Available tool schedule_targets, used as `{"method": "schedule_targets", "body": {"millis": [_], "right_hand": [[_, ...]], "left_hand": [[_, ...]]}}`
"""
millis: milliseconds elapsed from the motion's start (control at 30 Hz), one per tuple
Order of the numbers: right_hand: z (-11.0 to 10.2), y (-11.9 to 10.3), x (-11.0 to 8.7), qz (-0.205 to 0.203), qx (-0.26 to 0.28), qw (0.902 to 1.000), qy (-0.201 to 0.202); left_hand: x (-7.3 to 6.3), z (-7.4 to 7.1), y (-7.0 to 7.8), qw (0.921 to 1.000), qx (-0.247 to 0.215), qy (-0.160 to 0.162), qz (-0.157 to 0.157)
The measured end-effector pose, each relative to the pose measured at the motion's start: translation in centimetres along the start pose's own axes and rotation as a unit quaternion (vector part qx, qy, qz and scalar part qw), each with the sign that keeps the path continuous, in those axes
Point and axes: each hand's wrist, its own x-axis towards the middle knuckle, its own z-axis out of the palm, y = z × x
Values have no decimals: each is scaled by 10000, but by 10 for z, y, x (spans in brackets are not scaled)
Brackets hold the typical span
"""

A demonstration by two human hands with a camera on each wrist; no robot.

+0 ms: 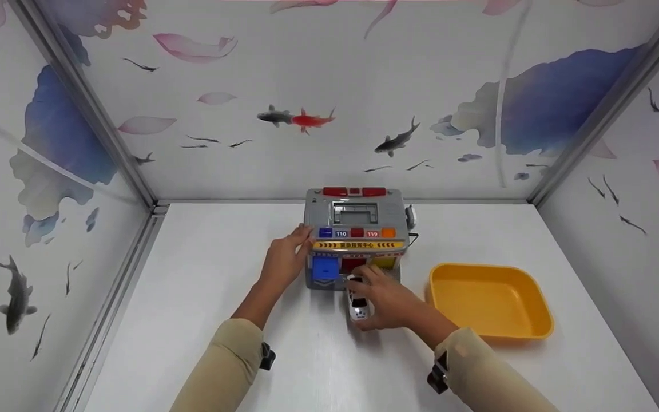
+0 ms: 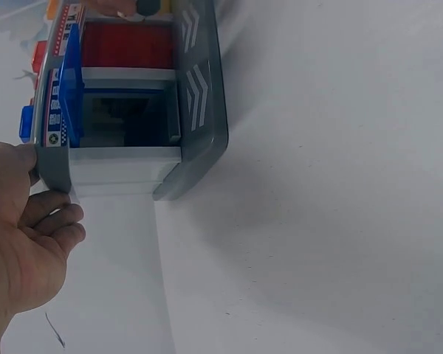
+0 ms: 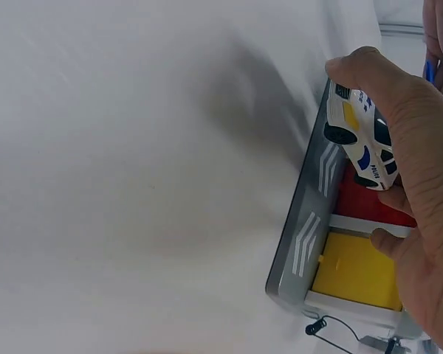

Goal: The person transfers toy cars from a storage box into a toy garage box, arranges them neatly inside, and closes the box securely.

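A grey toy garage (image 1: 355, 217) stands against the back wall, with blue, red and yellow doors along its front. Its blue door (image 2: 71, 85) is swung up, showing a dark bay behind it; the red door (image 2: 129, 44) and yellow door (image 3: 358, 271) are closed. My left hand (image 1: 285, 257) holds the garage's left side near the roof, thumb at the front corner and fingers bent along the side wall. A white toy police car (image 3: 362, 136) is gripped between thumb and fingers of my right hand (image 1: 386, 297), just in front of the garage.
A yellow plastic tray (image 1: 438, 309) sits right of the garage on the white table (image 1: 203, 343). Patterned panels (image 1: 329, 68) enclose the back and both sides. A thin black cord (image 3: 336, 324) hangs at the garage's right side.
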Motion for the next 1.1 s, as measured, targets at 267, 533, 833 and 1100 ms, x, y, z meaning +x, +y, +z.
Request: {"method": "schedule_targets", "body": {"millis": [267,533,833,1100], "right_hand": [[14,-16,17,-79,-24,10000,35],[37,-26,35,146,-46,9997,178],[53,-31,44,321,-57,9988,357],[65,-24,47,35,-437,9954,857]], "left_hand": [[0,1,-5,9998,8,51,212],[0,0,-4,9999,-10,50,133],[-2,0,-2,10000,44,-41,-2],[0,1,-1,9999,88,19,90]]}}
